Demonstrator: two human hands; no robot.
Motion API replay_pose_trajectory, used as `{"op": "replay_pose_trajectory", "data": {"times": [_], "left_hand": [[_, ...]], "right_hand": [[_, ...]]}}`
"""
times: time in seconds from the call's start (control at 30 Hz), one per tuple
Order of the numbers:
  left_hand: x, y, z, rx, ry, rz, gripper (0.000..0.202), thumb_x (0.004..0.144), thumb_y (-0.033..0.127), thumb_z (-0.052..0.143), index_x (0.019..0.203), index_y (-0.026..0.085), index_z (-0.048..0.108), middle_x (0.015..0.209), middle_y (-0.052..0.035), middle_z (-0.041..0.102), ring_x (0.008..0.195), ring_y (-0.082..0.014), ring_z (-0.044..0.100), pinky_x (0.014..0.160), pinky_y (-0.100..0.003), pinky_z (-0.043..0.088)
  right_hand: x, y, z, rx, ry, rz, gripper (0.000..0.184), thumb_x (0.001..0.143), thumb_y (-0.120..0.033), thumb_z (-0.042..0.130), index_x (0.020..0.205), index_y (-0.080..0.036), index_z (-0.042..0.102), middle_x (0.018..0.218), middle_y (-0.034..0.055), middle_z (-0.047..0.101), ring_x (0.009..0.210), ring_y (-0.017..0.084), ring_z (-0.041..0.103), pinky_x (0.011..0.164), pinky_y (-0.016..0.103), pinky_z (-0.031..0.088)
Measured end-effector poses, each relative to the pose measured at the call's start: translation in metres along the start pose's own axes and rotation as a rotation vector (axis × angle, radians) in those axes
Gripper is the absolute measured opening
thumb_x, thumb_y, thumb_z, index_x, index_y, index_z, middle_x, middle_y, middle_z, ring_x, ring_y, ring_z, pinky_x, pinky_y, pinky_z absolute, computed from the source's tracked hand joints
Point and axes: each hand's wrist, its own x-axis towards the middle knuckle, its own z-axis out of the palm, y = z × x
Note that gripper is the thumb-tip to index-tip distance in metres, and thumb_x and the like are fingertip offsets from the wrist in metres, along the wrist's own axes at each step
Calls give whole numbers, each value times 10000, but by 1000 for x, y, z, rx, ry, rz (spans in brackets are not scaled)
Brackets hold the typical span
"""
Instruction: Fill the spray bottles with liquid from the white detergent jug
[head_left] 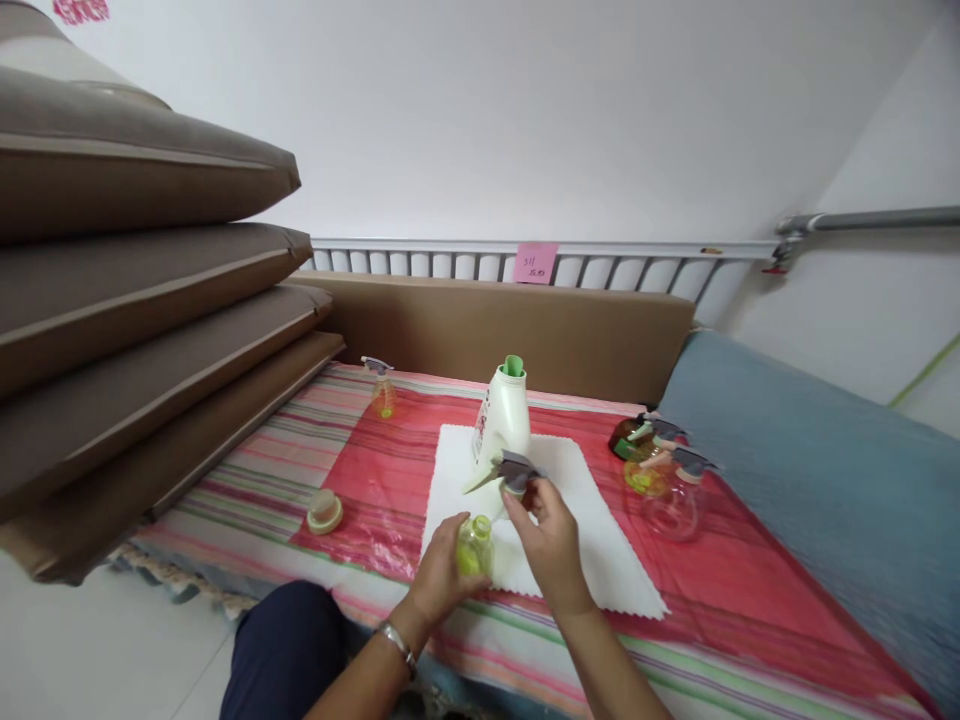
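My left hand is closed around a small yellow-green bottle whose neck is uncapped. Up and to the right of that neck, my right hand grips a grey and pale green spray trigger head, held apart from the bottle. Behind both hands a large white jug with a green spout stands uncapped on a white scalloped cloth. Off to the left, a cream cap lies on the red sheet.
A spray bottle stands at the back left. On the right are a clear pink spray bottle, a yellow one and a dark brown bottle. Stacked brown cushions rise at left; a blue-grey cushion borders the right.
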Motion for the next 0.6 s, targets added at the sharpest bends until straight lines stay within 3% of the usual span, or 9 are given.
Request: {"op": "replay_pose_trajectory", "data": {"times": [0.23,0.47,0.6], "left_hand": [[1,5,-1,4,-26,-9,861,499,148,777,1280,182,417,1262,-124,503,1188,-296,454,1031,-471,342],[1,6,-3,-11,-29,-13,869,491,146,781,1282,194,423,1251,-118,514,1181,-305,457,1023,-473,342],[1,5,-2,-18,-27,-18,869,483,151,789,1271,198,428,1244,-116,512,1170,-304,466,1023,-482,340]], "right_hand": [[-25,43,28,150,-81,241,234,688,-393,648,811,-194,627,798,41,686,746,222,617,668,329,496],[-26,47,29,295,-104,322,271,661,-384,700,827,-180,637,791,33,695,728,214,627,671,321,503],[-25,48,32,371,-49,339,295,674,-381,699,883,-188,621,822,25,689,772,208,622,698,318,499]]}}
